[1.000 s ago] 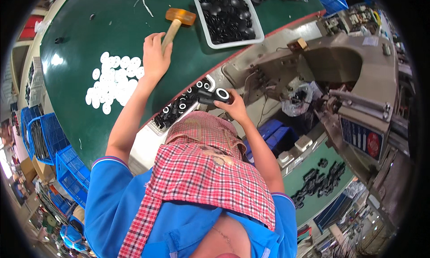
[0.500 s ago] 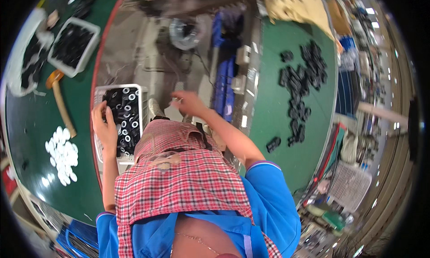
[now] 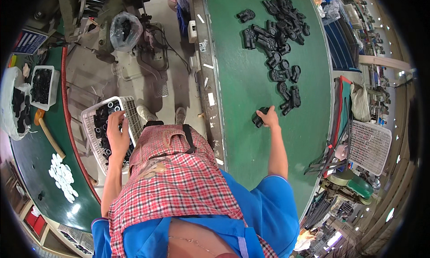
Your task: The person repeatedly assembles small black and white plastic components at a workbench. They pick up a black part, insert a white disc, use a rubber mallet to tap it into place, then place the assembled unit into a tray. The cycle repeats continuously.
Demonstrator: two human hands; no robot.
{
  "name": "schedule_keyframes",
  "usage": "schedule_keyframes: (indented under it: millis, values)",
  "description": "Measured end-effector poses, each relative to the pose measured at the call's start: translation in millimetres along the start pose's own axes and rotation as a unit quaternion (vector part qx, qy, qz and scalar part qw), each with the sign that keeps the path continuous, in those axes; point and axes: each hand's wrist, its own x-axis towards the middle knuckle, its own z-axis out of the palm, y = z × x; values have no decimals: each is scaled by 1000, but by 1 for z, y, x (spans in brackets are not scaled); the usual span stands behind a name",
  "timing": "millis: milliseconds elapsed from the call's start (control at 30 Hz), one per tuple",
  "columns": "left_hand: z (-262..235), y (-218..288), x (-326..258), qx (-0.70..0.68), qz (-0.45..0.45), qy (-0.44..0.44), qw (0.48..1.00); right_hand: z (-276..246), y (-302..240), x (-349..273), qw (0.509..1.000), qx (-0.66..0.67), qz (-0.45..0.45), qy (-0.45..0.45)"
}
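My right hand (image 3: pixel 270 119) is on the green tabletop at the right, its fingers closed round a black plastic fitting (image 3: pixel 257 121). The fitting is short and tubular and lies apart from the other pieces. Farther up that table is a loose heap of similar black fittings (image 3: pixel 286 23), with several strung out below it. My left hand (image 3: pixel 117 135) hangs over a white plastic basket (image 3: pixel 130 106). Its fingers are bent, with the thumb apart from them, and I see nothing held there. Black pieces with pale rings (image 3: pixel 101 123) fill the basket; my left hand hides part of them.
On the left green table are a mallet (image 3: pixel 49 132), white oval pieces (image 3: pixel 62 177) and a white bin of black parts (image 3: pixel 42 85). A clear bag (image 3: pixel 126 32) stands among machinery ahead. A white crate (image 3: pixel 369 146) lies beyond the right table.
My view and body have turned to the right. My right hand has moved from above the aisle to the right table and taken hold of a black fitting. The left stays over the basket.
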Motion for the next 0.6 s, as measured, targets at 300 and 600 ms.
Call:
schedule_keyframes:
  millis: [300,600]
  values:
    - [32,58,7,-150,37,-129,980,-22,-247,-129,799,503,-301,-136]
    - [-54,-5,2,-377,-129,7,917,41,-447,-243,600,484,-514,-375]
